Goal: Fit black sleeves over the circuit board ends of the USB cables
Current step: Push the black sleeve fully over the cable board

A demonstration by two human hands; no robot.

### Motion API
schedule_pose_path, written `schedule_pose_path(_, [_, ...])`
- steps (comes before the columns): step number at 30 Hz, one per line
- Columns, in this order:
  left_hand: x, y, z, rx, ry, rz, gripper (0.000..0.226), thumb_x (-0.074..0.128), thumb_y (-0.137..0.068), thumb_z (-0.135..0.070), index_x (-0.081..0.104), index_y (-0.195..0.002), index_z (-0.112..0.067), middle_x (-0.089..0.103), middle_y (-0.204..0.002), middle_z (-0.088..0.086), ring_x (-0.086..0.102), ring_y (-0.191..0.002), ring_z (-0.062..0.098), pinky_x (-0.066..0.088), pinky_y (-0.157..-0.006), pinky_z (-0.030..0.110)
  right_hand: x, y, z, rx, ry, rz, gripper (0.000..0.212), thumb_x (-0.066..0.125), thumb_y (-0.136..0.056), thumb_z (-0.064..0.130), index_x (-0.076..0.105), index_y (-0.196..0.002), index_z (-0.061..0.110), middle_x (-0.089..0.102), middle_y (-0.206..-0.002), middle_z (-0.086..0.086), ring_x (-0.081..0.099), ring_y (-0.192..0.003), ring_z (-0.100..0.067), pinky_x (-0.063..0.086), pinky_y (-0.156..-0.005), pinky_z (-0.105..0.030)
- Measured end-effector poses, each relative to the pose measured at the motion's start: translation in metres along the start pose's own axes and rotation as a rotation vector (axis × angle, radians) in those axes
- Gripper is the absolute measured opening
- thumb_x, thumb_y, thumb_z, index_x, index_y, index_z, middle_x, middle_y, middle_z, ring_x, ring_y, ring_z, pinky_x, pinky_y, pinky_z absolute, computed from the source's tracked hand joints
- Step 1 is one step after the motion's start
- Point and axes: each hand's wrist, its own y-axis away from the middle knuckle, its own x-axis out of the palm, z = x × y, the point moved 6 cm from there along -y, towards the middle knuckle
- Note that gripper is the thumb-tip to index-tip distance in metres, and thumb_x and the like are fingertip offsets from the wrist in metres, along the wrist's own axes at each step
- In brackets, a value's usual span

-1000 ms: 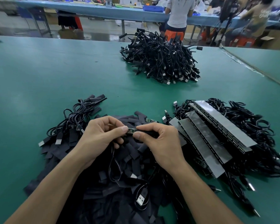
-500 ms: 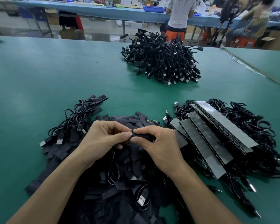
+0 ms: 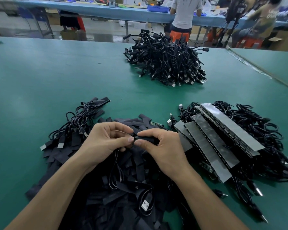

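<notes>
Two hands (image 3: 103, 143), three cable heaps (image 3: 166, 62) (perhaps)

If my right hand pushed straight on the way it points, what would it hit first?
Most likely the left hand, its fingertips directly opposite the right hand at the black sleeve.

Open bench (image 3: 48, 77) on left & centre; wide lane btwn near clutter & far cable heap (image 3: 166, 62). Near side blocked: sleeve pile (image 3: 123, 188) front, taped strips (image 3: 214, 138) w/ cables right, cable bundle (image 3: 76, 120) left.
</notes>
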Motion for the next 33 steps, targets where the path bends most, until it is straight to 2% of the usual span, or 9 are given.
schedule_pose_path(7, [0.001, -0.001, 0.000, 0.047, -0.058, -0.089, 0.013, 0.078, -0.078, 0.003, 0.069, -0.081, -0.006, 0.072, -0.068, 0.012, 0.068, -0.059, 0.016, 0.051, -0.049, 0.019, 0.001, 0.000, 0.001, 0.042, 0.051, 0.023, 0.012, 0.080, -0.081, 0.024, 0.078, -0.093, 0.021, 0.069, -0.078, 0.022, 0.066, -0.079, 0.006, 0.047, -0.072, -0.008])
schedule_pose_path(10, [0.001, -0.001, 0.000, 0.040, -0.038, -0.080, 0.012, 0.077, -0.078, 0.001, 0.069, -0.080, -0.007, 0.072, -0.068, 0.011, 0.067, -0.058, 0.016, 0.051, -0.049, 0.019, -0.003, 0.000, 0.004, 0.035, 0.065, -0.022, 0.018, 0.082, -0.079, 0.025, 0.079, -0.096, 0.020, 0.067, -0.077, 0.025, 0.066, -0.080, 0.007, 0.047, -0.074, -0.007])
schedule_pose_path(14, [0.001, -0.001, -0.001, 0.044, -0.037, -0.058, 0.012, 0.077, -0.078, 0.000, 0.069, -0.079, -0.009, 0.071, -0.068, 0.012, 0.066, -0.058, 0.015, 0.051, -0.049, 0.019, -0.006, 0.000, 0.003, 0.067, 0.084, -0.068, 0.029, 0.084, -0.075, 0.033, 0.078, -0.100, 0.020, 0.068, -0.080, 0.021, 0.064, -0.083, 0.009, 0.045, -0.074, -0.005])
schedule_pose_path(19, [0.003, -0.002, 0.000, 0.045, -0.044, -0.040, 0.012, 0.076, -0.079, 0.002, 0.068, -0.081, -0.008, 0.071, -0.068, 0.011, 0.066, -0.056, 0.013, 0.050, -0.048, 0.018, -0.004, 0.000, 0.005, 0.070, 0.066, -0.018, 0.016, 0.085, -0.075, 0.028, 0.080, -0.089, 0.022, 0.069, -0.071, 0.026, 0.066, -0.074, 0.006, 0.047, -0.070, -0.009])
schedule_pose_path(23, [0.005, -0.001, 0.000, 0.044, -0.063, -0.016, 0.011, 0.075, -0.081, 0.003, 0.068, -0.084, -0.006, 0.072, -0.068, 0.011, 0.066, -0.056, 0.012, 0.050, -0.049, 0.017, -0.001, 0.002, 0.005, 0.067, 0.060, 0.003, 0.020, 0.085, -0.074, 0.027, 0.079, -0.092, 0.023, 0.068, -0.074, 0.030, 0.066, -0.079, 0.008, 0.047, -0.072, -0.007])
schedule_pose_path(26, [0.004, -0.002, 0.000, 0.043, -0.049, -0.034, 0.011, 0.075, -0.080, 0.001, 0.068, -0.084, -0.006, 0.072, -0.068, 0.012, 0.067, -0.056, 0.014, 0.050, -0.048, 0.018, -0.004, 0.002, 0.007, 0.049, 0.070, -0.053, 0.035, 0.086, -0.074, 0.029, 0.076, -0.106, 0.022, 0.071, -0.087, 0.019, 0.064, -0.086, 0.010, 0.045, -0.075, -0.004])
schedule_pose_path(28, [0.002, -0.002, 0.001, 0.034, -0.015, -0.063, 0.012, 0.076, -0.079, 0.000, 0.067, -0.085, -0.004, 0.071, -0.067, 0.012, 0.066, -0.055, 0.015, 0.050, -0.048, 0.019, -0.007, 0.002, 0.005, 0.080, 0.018, -0.123, 0.039, 0.087, -0.072, 0.025, 0.074, -0.109, 0.023, 0.070, -0.078, 0.017, 0.065, -0.073, 0.007, 0.046, -0.067, -0.005])
schedule_pose_path(30, [0.000, -0.003, 0.003, 0.023, 0.009, -0.092, 0.013, 0.078, -0.077, -0.002, 0.068, -0.086, -0.003, 0.071, -0.067, 0.013, 0.066, -0.055, 0.016, 0.050, -0.048, 0.020, -0.012, 0.002, 0.002, 0.114, -0.031, -0.199, 0.032, 0.087, -0.072, 0.022, 0.075, -0.102, 0.024, 0.071, -0.073, 0.015, 0.066, -0.067, 0.004, 0.051, -0.066, -0.011])
schedule_pose_path(33, [-0.001, -0.003, 0.004, 0.002, 0.021, -0.112, 0.016, 0.080, -0.075, -0.004, 0.068, -0.086, -0.003, 0.072, -0.069, 0.013, 0.068, -0.057, 0.017, 0.051, -0.048, 0.020, -0.014, 0.002, -0.002, 0.138, -0.069, -0.227, 0.023, 0.086, -0.075, 0.021, 0.077, -0.096, 0.023, 0.074, -0.078, 0.013, 0.070, -0.073, 0.000, 0.056, -0.074, -0.018])
